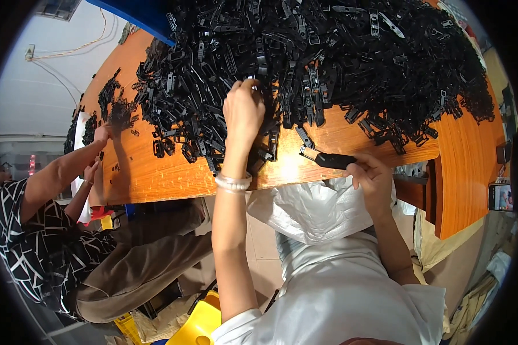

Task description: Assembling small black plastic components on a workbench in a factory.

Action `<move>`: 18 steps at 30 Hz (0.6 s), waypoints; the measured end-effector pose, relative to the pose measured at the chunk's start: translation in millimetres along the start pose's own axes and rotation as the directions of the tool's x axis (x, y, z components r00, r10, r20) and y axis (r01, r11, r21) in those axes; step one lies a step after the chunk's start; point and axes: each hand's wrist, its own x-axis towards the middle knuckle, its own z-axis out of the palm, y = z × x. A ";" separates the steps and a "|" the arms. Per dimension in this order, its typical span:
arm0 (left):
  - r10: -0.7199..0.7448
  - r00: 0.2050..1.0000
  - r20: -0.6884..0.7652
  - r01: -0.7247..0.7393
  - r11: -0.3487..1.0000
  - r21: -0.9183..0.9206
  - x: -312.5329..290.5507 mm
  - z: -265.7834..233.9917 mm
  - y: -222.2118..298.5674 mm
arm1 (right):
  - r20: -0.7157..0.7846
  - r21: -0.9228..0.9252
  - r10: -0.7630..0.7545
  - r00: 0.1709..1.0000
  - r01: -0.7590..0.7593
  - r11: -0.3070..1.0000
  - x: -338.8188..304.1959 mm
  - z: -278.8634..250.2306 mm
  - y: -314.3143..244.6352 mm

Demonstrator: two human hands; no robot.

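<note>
A large heap of black plastic parts (213, 69) covers the far side of the wooden table (190, 178). My left hand (244, 110), with a pale bracelet on its wrist, reaches into the heap's near edge. Its fingers are curled together at a small shiny bit; what they grip is mostly hidden. Near the table's front edge, my right hand (373, 179) is closed on the end of a long, flat black plastic piece (335, 161). That piece points left, and its narrow far tip lies close to a small loose black part (304, 137).
A white plastic bag (316, 213) hangs between my body and the table edge. On the left, a person in a patterned shirt (35, 241) handles smaller piles of black parts (121, 112). A phone (501, 197) stands at the far right; a yellow plastic object (198, 325) sits below.
</note>
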 end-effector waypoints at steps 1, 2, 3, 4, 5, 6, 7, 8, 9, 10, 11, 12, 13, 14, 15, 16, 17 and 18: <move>0.129 0.992 0.006 -0.129 0.991 0.048 4.0 1.1 -1.7 | -0.003 0.001 -0.002 1.000 0.002 1.000 -0.4 -0.6 0.4; 0.254 0.967 0.016 -0.255 0.962 0.095 7.0 2.6 -3.2 | 0.009 0.012 -0.003 1.000 0.003 1.000 -0.8 -1.3 0.7; 0.257 0.966 0.016 -0.257 0.962 0.096 10.0 4.0 -4.8 | 0.023 0.024 -0.004 1.000 0.003 1.000 -0.9 -1.8 0.7; 0.273 0.959 0.080 -0.283 0.943 0.176 12.5 5.2 -6.5 | 0.023 0.025 -0.005 1.000 0.005 1.000 -0.6 -1.8 0.5; 0.284 0.947 0.147 -0.314 0.916 0.252 14.0 6.4 -7.0 | 0.022 0.023 -0.003 1.000 0.002 1.000 -0.1 -2.7 0.6; 0.285 0.947 0.147 -0.315 0.915 0.252 13.4 5.8 -8.8 | 0.024 0.021 0.000 1.000 0.000 1.000 0.4 -3.2 0.8; 0.295 0.949 0.110 -0.312 0.929 0.199 11.5 3.7 -11.8 | 0.024 0.022 0.000 1.000 -0.001 1.000 0.7 -3.5 1.1; 0.306 0.949 0.075 -0.314 0.939 0.142 9.4 1.3 -11.6 | 0.024 0.034 0.014 1.000 -0.015 0.999 0.7 -4.1 1.7; 0.293 0.956 -0.001 -0.293 0.955 0.038 5.7 -1.4 -11.5 | 0.025 0.047 0.027 0.999 -0.029 0.998 0.7 -4.2 2.5; 0.293 0.956 0.002 -0.293 0.955 0.037 1.7 -3.1 -10.4 | 0.024 0.047 0.030 0.999 -0.031 0.998 0.6 -3.2 3.2; 0.171 0.982 -0.080 -0.177 0.982 -0.071 -2.0 -5.3 -7.6 | 0.001 0.056 0.023 1.000 -0.023 0.998 0.9 -1.6 3.5; 0.037 0.988 -0.147 -0.065 0.980 -0.188 -6.5 -8.1 -4.7 | -0.021 0.064 0.016 1.000 -0.015 0.998 1.1 -0.4 3.8; -0.107 0.983 -0.146 0.071 0.970 -0.231 -13.4 -12.3 -1.1 | -0.022 0.064 0.019 1.000 -0.017 0.998 1.2 0.0 4.0; -0.210 0.973 -0.097 0.157 0.907 -0.391 -22.5 -17.2 -3.6 | -0.013 0.092 0.000 1.000 0.002 0.996 1.1 1.0 2.8; -0.280 0.960 -0.012 0.220 0.778 -0.588 -32.1 -22.6 5.0 | -0.015 0.117 -0.017 1.000 0.018 0.993 2.2 0.5 3.3; -0.328 0.941 0.089 0.281 0.603 -0.747 -42.9 -28.2 17.2 | -0.022 0.115 -0.014 1.000 0.016 0.993 3.7 -0.5 2.1; -0.271 0.950 0.158 0.283 0.527 -0.801 -56.4 -29.5 26.6 | 0.017 0.110 -0.034 0.999 0.031 0.993 4.0 -0.8 -0.8; -0.211 0.954 0.214 0.289 0.448 -0.846 -69.9 -31.0 34.6 | 0.063 0.109 -0.055 0.997 0.047 0.993 4.4 1.0 -4.3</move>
